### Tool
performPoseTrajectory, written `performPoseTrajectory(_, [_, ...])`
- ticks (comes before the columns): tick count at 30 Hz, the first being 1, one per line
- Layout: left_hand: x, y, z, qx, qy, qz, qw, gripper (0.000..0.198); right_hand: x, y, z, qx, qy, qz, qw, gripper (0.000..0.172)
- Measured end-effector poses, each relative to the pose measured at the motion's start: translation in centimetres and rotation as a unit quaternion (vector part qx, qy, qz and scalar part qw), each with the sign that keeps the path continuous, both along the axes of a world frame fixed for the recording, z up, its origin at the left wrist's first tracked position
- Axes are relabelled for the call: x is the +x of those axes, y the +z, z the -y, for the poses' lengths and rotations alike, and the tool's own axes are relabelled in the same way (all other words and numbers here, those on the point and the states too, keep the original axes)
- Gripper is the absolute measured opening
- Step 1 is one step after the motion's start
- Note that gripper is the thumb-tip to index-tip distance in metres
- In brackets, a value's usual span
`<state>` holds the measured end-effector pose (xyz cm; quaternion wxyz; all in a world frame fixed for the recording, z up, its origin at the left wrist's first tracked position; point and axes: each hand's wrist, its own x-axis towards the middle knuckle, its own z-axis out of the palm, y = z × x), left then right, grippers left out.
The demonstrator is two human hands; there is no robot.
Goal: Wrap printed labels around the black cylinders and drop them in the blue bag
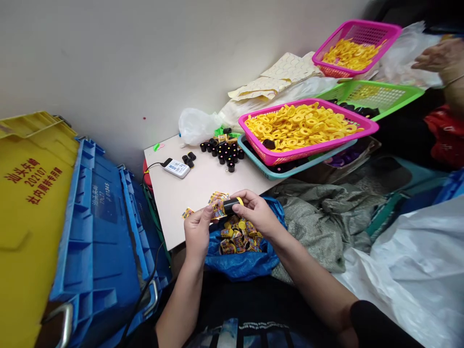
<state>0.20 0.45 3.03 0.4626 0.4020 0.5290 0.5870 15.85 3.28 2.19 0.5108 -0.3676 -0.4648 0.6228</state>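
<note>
Head view shows the person's two bare hands meeting over the near edge of a pale table, working at one small piece. The right hand holds a black cylinder with a yellow end, its thumb and fingers closed around that end; the cylinder lies nearly level, well in front of the body. The left hand pinches a printed wrapper between thumb and forefinger, and the wrapper meets the cylinder's free end; whether it already fits over that end cannot be told. More printed wrappers lie on the table just beyond the left hand. Below both hands, an open blue bag holds a heap of wrapped pieces with yellow ends. Farther back on the table, black cylinders stand and lie in a cluster, near a white device with a cable. To the right, a pink basket of yellow rings sits on a teal basket; behind it are a green basket and another pink one. At the upper right, a co-worker's hand shows, blurred.
</note>
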Motion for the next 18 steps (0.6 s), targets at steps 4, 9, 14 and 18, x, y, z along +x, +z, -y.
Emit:
performPoseTrajectory(4, [0.2, 0.3, 0.0, -0.021, -0.022, 0.031, 0.999, 0.042, -0.1, 0.2, 0.0, -0.012, -0.011, 0.009, 1.0, 0.035])
performPoseTrajectory(9, [0.4, 0.3, -0.1, 0.005, -0.018, -0.01, 1.0, 0.034, -0.3, 0.1, 0.0, -0.002, -0.007, 0.002, 1.0, 0.038])
performPoseTrajectory(14, [0.6, 1.0, -0.5, -0.013, -0.067, 0.002, 0.998, 0.043, -0.2, -0.7, 0.2, 0.017, 0.003, -0.013, 1.0, 0.041])
performPoseTrajectory(18, [0.6, 1.0, -0.5, -0.041, -0.125, 0.06, 0.99, 0.039, -1.2, -1.1, 1.0, -0.029, 0.062, -0.104, 0.992, 0.051])
